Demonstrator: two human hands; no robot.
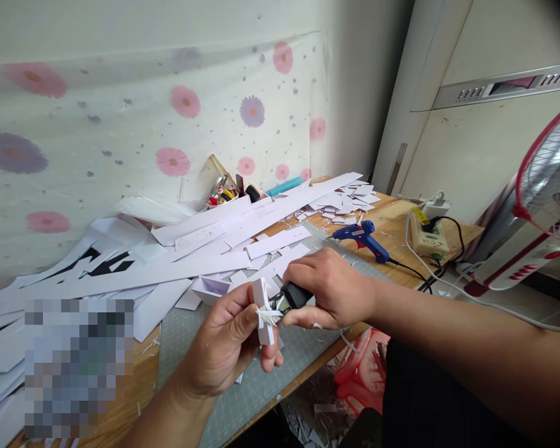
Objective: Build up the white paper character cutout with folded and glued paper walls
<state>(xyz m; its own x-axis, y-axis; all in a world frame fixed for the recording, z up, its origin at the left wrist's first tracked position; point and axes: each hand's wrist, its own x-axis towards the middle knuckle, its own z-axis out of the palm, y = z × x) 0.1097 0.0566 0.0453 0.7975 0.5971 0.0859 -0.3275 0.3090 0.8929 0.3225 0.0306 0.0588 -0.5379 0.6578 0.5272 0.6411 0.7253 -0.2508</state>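
Observation:
Pinched in the fingers of my left hand (231, 339) is a small white foam-board piece (266, 335), held upright above the cutting mat. My right hand (331, 289) is closed around a black-handled cutter (297, 296); its working end meets the middle of the white piece. Thin white strips (270, 313) stick out where the two touch, and the blade itself is hard to make out. Beneath both hands lies the grey-green cutting mat (233, 398). A small white folded box shape (210, 288) rests just behind my left hand.
Long white board strips (186, 274) and scraps (340, 202) cover the wooden table's back and left. A blue glue gun (361, 236) lies right, its cord running toward a power strip (429, 239). A fan (550, 180) stands far right; below is a red plastic stool (361, 370).

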